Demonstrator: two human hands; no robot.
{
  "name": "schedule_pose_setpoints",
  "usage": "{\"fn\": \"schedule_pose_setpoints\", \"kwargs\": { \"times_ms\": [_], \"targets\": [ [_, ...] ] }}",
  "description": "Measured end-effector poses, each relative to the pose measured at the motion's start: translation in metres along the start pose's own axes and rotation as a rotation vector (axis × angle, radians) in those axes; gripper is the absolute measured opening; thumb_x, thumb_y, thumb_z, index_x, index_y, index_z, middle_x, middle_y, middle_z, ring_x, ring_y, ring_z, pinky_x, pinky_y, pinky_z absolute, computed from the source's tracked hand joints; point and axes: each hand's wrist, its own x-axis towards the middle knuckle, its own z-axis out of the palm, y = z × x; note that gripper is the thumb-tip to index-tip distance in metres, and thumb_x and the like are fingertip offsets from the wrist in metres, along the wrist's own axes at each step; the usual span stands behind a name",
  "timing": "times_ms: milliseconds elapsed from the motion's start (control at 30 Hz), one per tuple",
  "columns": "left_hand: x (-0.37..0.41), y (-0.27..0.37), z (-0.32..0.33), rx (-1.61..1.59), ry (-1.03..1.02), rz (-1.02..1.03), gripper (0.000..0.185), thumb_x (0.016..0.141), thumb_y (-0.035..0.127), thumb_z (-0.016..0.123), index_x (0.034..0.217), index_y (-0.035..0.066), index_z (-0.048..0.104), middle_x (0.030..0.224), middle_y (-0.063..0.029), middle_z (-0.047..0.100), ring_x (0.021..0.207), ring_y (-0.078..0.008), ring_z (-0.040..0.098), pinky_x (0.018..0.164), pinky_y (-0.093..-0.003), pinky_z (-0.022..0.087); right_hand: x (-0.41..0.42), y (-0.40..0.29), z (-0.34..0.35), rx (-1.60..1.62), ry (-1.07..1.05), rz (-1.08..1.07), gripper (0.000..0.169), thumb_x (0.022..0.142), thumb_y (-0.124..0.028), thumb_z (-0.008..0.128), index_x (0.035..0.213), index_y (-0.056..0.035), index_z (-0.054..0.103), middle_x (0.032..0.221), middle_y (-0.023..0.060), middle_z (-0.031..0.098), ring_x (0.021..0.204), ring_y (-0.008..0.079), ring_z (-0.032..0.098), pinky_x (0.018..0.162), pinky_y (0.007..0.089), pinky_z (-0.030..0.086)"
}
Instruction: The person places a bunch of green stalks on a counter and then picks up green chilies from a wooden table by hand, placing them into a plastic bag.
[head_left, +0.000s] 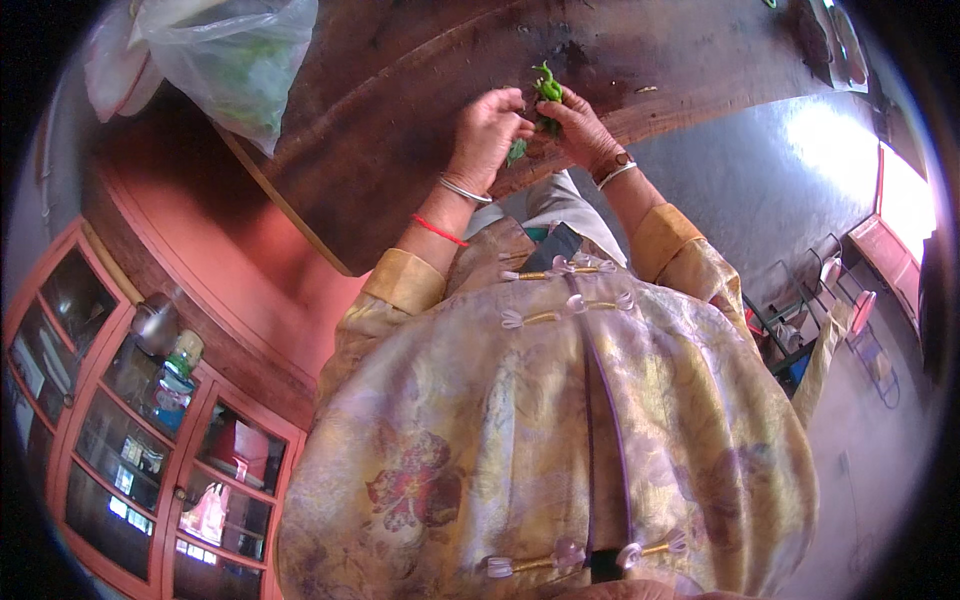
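Note:
A small bunch of greens (549, 90), bright green and curled at the top with darker leaves below, is pinched in my right hand (581, 127) above the near edge of the wooden table (390, 105). My left hand (487, 139) is close beside it, fingers bent and their tips just short of the bunch. Below those fingers shows a dark green leaf (516, 152); whether my left hand grips it or it hangs from the bunch is unclear. Part of the bunch is hidden behind my right thumb and fingers.
A translucent plastic bag (232, 67) with greens inside lies at the table's left end. A small scrap (646, 89) is on the wood, right of my hands. Another plastic bag (846, 49) sits at the right. A red glass-doored cabinet (169, 457) stands lower left.

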Motion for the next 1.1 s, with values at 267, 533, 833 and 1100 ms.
{"fn": "schedule_pose_setpoints", "kwargs": {
  "times_ms": [267, 533, 833, 1100],
  "targets": [
    [-0.015, -0.034, -0.035, 1.339, -0.029, 0.535, 0.095, 0.06, 0.022, 0.083, 0.137, 0.008, 0.03, 0.136, -0.0182, 0.033, 0.115, -0.0338, 0.044, 0.087, -0.0404, 0.045, -0.02, -0.019, -0.017, -0.044, 0.042, -0.094, 0.029, 0.086, -0.002, 0.056, 0.114, -0.0071, 0.056, 0.1, 0.0026, 0.06, 0.088, 0.0167, 0.059, 0.077, 0.0337, 0.054],
    [0.039, -0.016, -0.027, 1.583, -0.154, 0.636, 0.059, 0.068, 0.017, 0.075, 0.12, 0.009, 0.048, 0.119, -0.0127, 0.046, 0.104, -0.0317, 0.051, 0.084, -0.0404, 0.049, -0.043, -0.01, -0.032, -0.104, 0.107, -0.078, 0.031, 0.085, -0.004, 0.057, 0.116, -0.0081, 0.056, 0.1, -0.0003, 0.061, 0.09, 0.013, 0.058, 0.078, 0.0289, 0.05],
    [0.039, -0.041, -0.018, 1.549, -0.111, 0.645, 0.003, 0.08, 0.009, 0.054, 0.079, 0.007, 0.053, 0.082, -0.0117, 0.057, 0.077, -0.0306, 0.061, 0.067, -0.0409, 0.052, -0.05, 0.004, -0.032, -0.063, 0.089, -0.038, 0.033, 0.086, -0.003, 0.057, 0.119, -0.0085, 0.054, 0.095, 0.0008, 0.061, 0.085, 0.0142, 0.059, 0.075, 0.0298, 0.051],
    [0.024, -0.057, -0.012, 1.556, 0.01, 0.674, 0.009, 0.077, 0.012, 0.062, 0.08, 0.007, 0.055, 0.087, -0.012, 0.058, 0.083, -0.0303, 0.06, 0.066, -0.0419, 0.052, -0.06, -0.002, -0.024, -0.075, 0.119, -0.001, 0.029, 0.087, -0.005, 0.056, 0.116, -0.0099, 0.057, 0.096, -0.0005, 0.061, 0.084, 0.0134, 0.06, 0.072, 0.0299, 0.052]
  ]
}}
